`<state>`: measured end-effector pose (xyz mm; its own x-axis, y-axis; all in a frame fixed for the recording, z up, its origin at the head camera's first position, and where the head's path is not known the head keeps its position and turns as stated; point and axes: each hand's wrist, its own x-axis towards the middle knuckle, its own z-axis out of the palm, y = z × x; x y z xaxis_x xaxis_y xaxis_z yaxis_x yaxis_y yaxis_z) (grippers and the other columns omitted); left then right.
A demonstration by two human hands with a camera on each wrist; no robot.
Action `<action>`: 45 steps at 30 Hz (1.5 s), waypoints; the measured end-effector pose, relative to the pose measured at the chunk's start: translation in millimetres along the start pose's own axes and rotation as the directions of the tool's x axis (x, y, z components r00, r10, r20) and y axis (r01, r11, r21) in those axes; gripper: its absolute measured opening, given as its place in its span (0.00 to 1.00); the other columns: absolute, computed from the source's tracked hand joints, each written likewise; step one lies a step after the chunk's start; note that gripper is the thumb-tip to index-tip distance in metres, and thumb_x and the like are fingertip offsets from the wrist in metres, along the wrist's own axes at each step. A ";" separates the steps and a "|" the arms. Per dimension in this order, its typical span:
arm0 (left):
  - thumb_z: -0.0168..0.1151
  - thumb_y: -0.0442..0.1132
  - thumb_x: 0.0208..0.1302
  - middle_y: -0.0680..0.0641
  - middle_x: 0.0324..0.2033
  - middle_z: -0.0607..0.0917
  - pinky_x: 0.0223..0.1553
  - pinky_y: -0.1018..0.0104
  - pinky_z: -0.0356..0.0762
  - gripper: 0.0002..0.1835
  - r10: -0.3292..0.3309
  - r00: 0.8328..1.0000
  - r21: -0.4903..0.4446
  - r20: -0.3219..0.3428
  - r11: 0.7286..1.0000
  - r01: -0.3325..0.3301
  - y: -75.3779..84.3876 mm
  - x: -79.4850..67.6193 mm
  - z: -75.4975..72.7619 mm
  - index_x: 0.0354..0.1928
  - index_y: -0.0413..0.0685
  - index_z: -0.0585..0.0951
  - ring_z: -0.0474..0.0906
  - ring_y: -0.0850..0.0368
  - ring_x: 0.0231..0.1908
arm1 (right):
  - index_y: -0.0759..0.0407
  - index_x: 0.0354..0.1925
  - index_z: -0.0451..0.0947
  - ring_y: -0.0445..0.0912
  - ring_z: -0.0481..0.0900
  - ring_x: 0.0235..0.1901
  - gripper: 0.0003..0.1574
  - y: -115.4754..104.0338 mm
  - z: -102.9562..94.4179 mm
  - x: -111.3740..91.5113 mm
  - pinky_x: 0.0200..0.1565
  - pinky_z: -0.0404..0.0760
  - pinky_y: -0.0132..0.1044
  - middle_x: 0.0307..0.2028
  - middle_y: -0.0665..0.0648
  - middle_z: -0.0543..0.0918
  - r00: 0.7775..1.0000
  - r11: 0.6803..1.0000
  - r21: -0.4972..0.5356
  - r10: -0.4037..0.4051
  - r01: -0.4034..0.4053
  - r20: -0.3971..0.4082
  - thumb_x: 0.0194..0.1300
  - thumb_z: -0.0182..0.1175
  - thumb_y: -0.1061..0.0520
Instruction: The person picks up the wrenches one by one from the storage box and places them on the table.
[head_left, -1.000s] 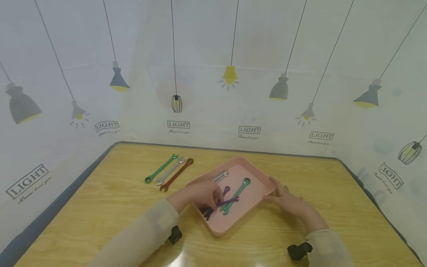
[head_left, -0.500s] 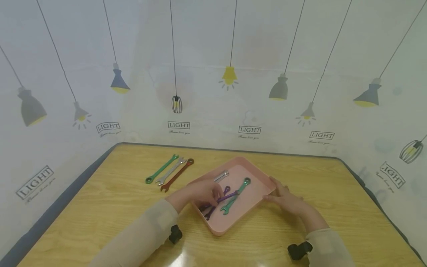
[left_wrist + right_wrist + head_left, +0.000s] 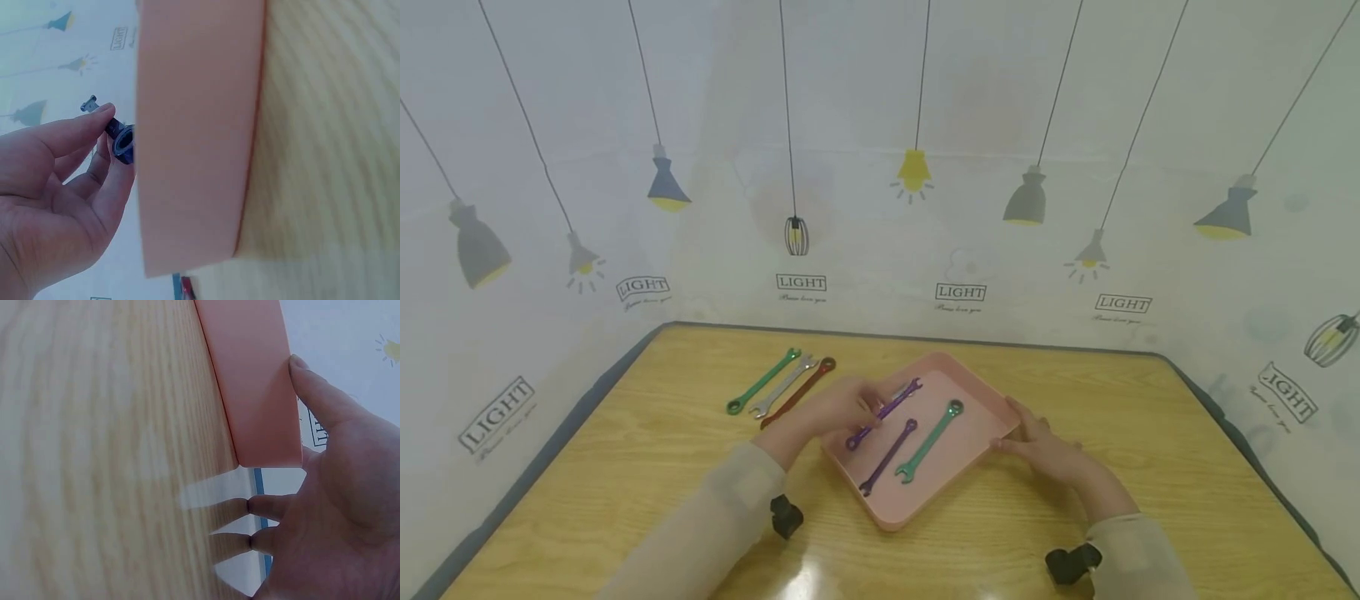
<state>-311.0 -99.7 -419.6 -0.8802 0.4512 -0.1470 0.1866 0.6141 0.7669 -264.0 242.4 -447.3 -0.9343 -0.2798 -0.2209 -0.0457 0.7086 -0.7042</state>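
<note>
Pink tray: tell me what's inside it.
In the pink tray lie a green wrench and a purple wrench; the left hand pinches a second purple wrench there. Anything beneath that hand and wrench is covered.

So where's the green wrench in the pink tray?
In the head view, the green wrench lies in the pink tray, right of the unheld purple wrench.

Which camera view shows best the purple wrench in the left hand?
The head view: both ends of the held purple wrench show there, though the left hand covers some shaft. Left wrist shows it foreshortened; right wrist does not show it.
</note>
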 end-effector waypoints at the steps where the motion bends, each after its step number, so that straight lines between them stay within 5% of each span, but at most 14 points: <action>1: 0.67 0.34 0.61 0.49 0.41 0.81 0.39 0.61 0.81 0.15 -0.005 1.000 -0.014 -0.005 1.000 0.005 -0.2 -1.3 -2.9 0.50 0.48 0.82 0.80 0.54 0.37 | 0.56 0.77 0.33 0.72 0.18 0.67 0.57 0.0 -0.2 -0.3 0.48 0.14 0.78 0.73 0.73 0.37 1.000 1.000 0.003 -0.009 0.009 0.007 0.69 0.52 0.34; 17: 0.67 0.31 0.60 0.46 0.38 0.81 0.36 0.61 0.83 0.15 -0.005 0.994 -0.009 -0.109 1.000 0.004 -10.7 -26.5 -51.0 0.50 0.45 0.82 0.81 0.53 0.36 | 0.55 0.77 0.34 0.73 0.21 0.68 0.55 7.1 2.9 1.2 0.48 0.15 0.78 0.74 0.72 0.37 1.000 1.000 -0.008 -0.008 0.008 -0.004 0.69 0.51 0.35; 28: 0.64 0.29 0.61 0.40 0.42 0.80 0.39 0.57 0.83 0.19 -0.037 0.988 -0.037 -0.149 0.999 0.032 -45.2 -35.4 -87.9 0.55 0.38 0.79 0.80 0.48 0.39 | 0.53 0.77 0.34 0.71 0.20 0.68 0.58 7.8 -0.1 1.6 0.49 0.15 0.78 0.74 0.70 0.36 1.000 1.000 -0.008 -0.011 0.011 0.000 0.67 0.51 0.31; 45: 0.61 0.30 0.65 0.32 0.50 0.77 0.48 0.52 0.80 0.21 -0.215 0.954 -0.109 -0.208 0.975 0.196 -97.7 -34.2 -133.4 0.59 0.33 0.75 0.79 0.40 0.49 | 0.56 0.77 0.33 0.72 0.20 0.68 0.56 0.1 -1.7 -0.4 0.49 0.17 0.78 0.74 0.73 0.36 1.000 1.000 -0.008 -0.002 0.002 0.012 0.70 0.52 0.35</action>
<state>-357.3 -261.5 -406.2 -0.9707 0.1637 -0.1756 -0.0383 0.6164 0.7865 -264.2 243.6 -446.1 -0.9298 -0.2892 -0.2275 -0.0509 0.7134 -0.6989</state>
